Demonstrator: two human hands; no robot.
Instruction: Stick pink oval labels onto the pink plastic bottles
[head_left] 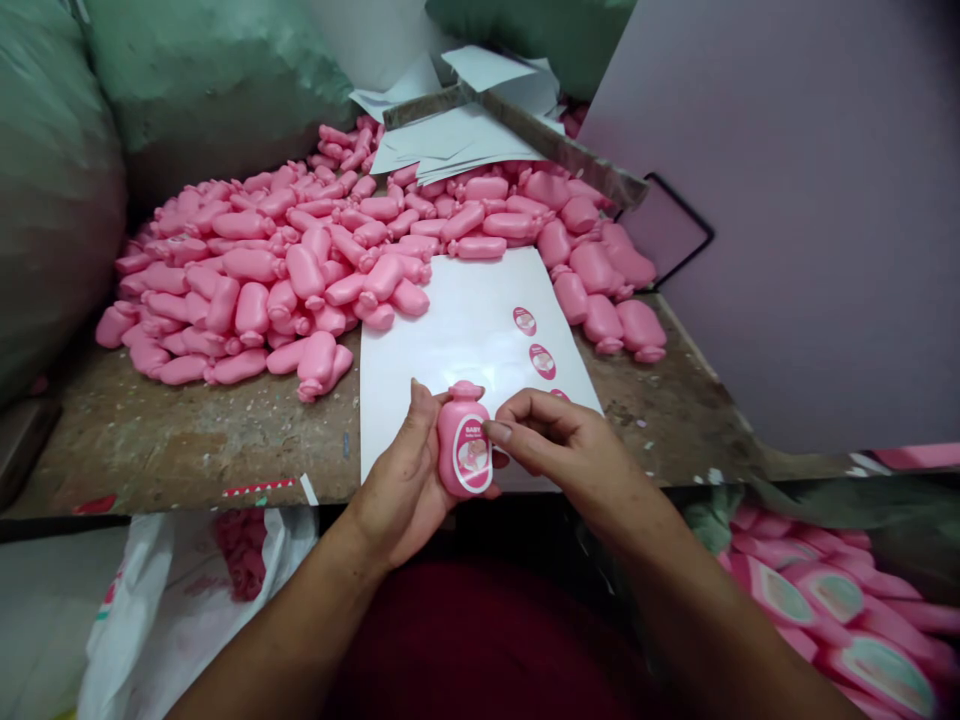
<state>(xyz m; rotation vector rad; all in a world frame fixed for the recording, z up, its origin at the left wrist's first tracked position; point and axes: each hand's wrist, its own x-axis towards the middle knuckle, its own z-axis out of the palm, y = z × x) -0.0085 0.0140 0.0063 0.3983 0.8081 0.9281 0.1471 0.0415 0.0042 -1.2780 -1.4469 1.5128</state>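
Observation:
My left hand (405,470) is wrapped round a small pink bottle (463,440) that stands upright and bears an oval pink-and-white label. My right hand (559,440) has its fingers curled, and its fingertips press on the right edge of that label. Just beyond both hands lies a white sticker sheet (457,330) on the worn table (172,440), with a few oval labels (541,361) left along its right side.
A big heap of unlabelled pink bottles (300,260) covers the back of the table. Used white sheets (450,140) lie on a board behind. Labelled bottles (832,600) fill a container at lower right. A white plastic bag (180,600) hangs at lower left. Green sacks (202,80) stand behind.

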